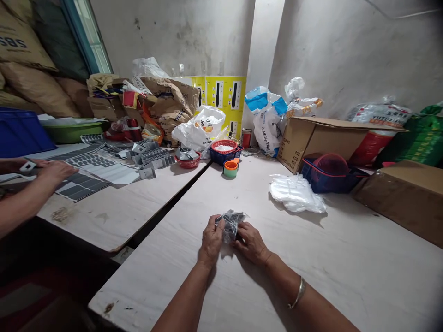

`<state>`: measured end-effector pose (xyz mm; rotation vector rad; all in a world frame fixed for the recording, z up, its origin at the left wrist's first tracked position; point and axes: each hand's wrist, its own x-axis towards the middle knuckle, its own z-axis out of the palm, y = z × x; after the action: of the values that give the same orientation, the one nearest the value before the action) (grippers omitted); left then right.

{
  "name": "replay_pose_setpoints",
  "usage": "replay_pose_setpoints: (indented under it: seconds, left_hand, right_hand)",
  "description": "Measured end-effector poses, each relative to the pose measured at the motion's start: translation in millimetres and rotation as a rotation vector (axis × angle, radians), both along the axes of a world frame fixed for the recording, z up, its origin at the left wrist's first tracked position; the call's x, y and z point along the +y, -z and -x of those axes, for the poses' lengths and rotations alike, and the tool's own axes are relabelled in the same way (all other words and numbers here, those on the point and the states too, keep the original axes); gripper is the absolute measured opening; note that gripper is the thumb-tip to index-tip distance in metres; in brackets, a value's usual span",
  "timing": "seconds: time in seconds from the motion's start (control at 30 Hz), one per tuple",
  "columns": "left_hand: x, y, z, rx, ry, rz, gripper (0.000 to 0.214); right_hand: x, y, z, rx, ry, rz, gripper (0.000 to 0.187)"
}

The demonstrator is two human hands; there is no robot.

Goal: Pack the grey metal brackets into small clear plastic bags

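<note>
Both my hands meet over the pale table (346,276), pinching a small clear plastic bag (231,222) with dark parts inside. My left hand (212,240) grips the bag's left side with fingers curled. The bag's right side is held by my right hand (252,242), which wears a metal bangle at the wrist. The bag rests on or just above the tabletop; I cannot tell which.
A pile of clear bags (296,193) lies further right. Blue basket (328,175), cardboard boxes (311,138) and sacks line the back. On the left table (114,212), another person's hands (51,173) work over sheets of grey stickers (83,184) and grey metal parts (152,159).
</note>
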<state>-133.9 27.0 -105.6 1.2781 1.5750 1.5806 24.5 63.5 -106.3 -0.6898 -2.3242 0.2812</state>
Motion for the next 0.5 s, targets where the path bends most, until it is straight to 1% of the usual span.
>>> replay_pose_setpoints:
  seconds: [0.07,0.1,0.23,0.3,0.43,0.5]
  left_hand:
    - [0.5,0.2,-0.1,0.024,-0.032,-0.016,0.029]
    - [0.4,0.0,-0.5,0.034,-0.052,-0.021,0.027]
    - [-1.5,-2.6,-3.9,0.083,-0.117,-0.027,0.024]
    - [-2.9,-3.9,-6.0,0.097,-0.132,-0.017,0.024]
    - [-4.1,-5.6,-7.7,0.087,-0.132,0.003,0.024]
    - [-3.5,-5.7,-6.3,0.095,-0.150,0.006,0.024]
  right_hand:
    - [-0.7,-3.8,0.2,-0.026,-0.031,0.032,0.003]
    - [-0.7,-5.5,0.2,-0.039,-0.050,0.047,0.004]
    - [1.9,-10.2,0.9,-0.072,-0.120,0.080,0.009]
    - [3.9,-13.2,2.1,-0.084,-0.153,0.081,0.012]
    - [8.5,-21.2,4.5,-0.116,-0.250,0.072,0.024]
    - [11.2,-23.6,6.9,-0.128,-0.279,0.071,0.025]
